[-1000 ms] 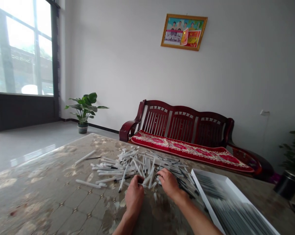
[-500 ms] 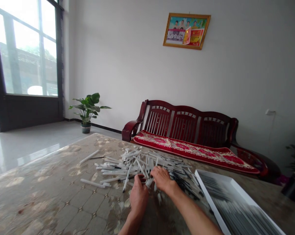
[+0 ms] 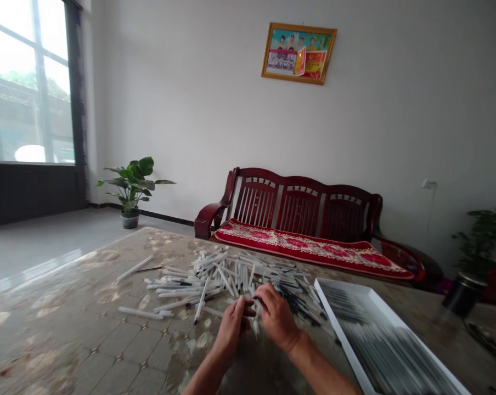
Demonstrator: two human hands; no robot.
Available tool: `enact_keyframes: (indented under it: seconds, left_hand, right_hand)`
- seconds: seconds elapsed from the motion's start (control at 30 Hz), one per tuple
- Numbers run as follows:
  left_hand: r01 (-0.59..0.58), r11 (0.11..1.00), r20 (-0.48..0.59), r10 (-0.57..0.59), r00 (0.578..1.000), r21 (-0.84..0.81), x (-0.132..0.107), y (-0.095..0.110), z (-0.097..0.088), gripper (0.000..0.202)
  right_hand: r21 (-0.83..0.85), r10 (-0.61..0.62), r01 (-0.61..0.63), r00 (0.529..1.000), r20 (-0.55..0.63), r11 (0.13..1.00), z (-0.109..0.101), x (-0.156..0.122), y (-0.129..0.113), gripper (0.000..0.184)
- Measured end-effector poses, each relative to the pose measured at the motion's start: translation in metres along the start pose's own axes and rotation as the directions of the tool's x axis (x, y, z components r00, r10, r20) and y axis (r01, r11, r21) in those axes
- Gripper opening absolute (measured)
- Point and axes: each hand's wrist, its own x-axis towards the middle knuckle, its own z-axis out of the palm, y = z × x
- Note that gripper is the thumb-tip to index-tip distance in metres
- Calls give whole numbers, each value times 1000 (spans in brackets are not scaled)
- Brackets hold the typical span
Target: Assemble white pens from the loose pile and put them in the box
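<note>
The left hand (image 3: 232,323) and right hand (image 3: 276,318) sit at the near edge of a heap of white pens (image 3: 227,277), fingers curled inward against the pens (whether they grip any, I cannot tell), with a white tray (image 3: 336,329) just right of the heap

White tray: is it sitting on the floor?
No, the white tray rests on the table, to the right of the loose pens.
</note>
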Motion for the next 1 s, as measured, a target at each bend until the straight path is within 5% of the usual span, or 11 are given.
enact_keyframes:
  seconds: [0.1,0.2,0.3,0.37,0.47,0.53,0.63,1.0]
  left_hand:
    - [228,943,189,-184,965,-242,-6,-2,8,41]
    - [345,896,258,-276,926,-280,-7,-3,10,38]
    - [304,917,194,-259,946,-258,-6,-4,9,32]
    - [261,928,124,-236,964,-264,-4,-5,8,28]
    - [235,917,50,-231,972,-323,-4,-4,9,22]
    - [234,902,24,-242,970,-362,-4,-2,10,15]
    - [239,886,7,-257,966,-397,-3,-1,13,11]
    - [150,909,-81,-196,977,-390,1,-6,7,19]
  right_hand:
    - [-7,-104,104,991,-88,995,-2,-19,-10,25]
    - [-33,-167,164,981,-95,986,-6,-34,-13,25]
    - [-18,-72,71,996,-51,997,-14,-48,-1,32]
    - [-83,123,-130,988,-93,988,-21,-60,18,34]
    - [-283,423,-473,879,-222,834,-33,-78,52,34]
    - [-407,530,-571,819,-220,713,-39,-89,72,35]
    - [-530,600,-578,785,-154,620,-43,-98,89,37]
    - [-720,512,-454,844,-159,525,-37,-101,96,32]
